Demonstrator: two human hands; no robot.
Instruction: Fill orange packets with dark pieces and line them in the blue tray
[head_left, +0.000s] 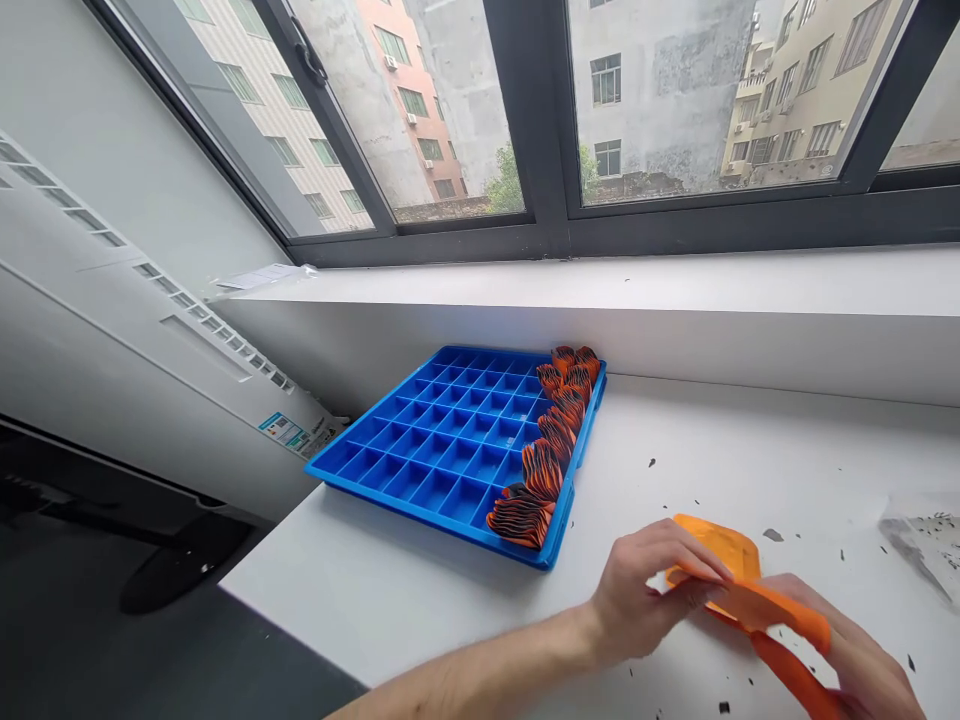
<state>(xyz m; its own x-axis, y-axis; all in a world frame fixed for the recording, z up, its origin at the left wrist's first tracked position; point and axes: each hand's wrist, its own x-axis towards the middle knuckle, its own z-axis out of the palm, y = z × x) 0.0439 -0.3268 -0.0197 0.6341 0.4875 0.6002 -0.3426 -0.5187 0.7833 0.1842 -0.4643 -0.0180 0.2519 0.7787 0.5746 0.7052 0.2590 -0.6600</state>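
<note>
Daylight is admitted through the window [645, 100]; the floor [225, 660] is rendered dim; soft shadow is cast beside the blue tray [463, 498]; the orange object [780, 607] is slightly blurred; outer edges are stretched.

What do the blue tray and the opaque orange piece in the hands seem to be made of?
Blue tray: probably moulded plastic, semi-gloss, judging by its even colour and soft sheen. Orange piece: likely plastic, smooth and evenly coloured, though something rubbery remains possible.
</note>
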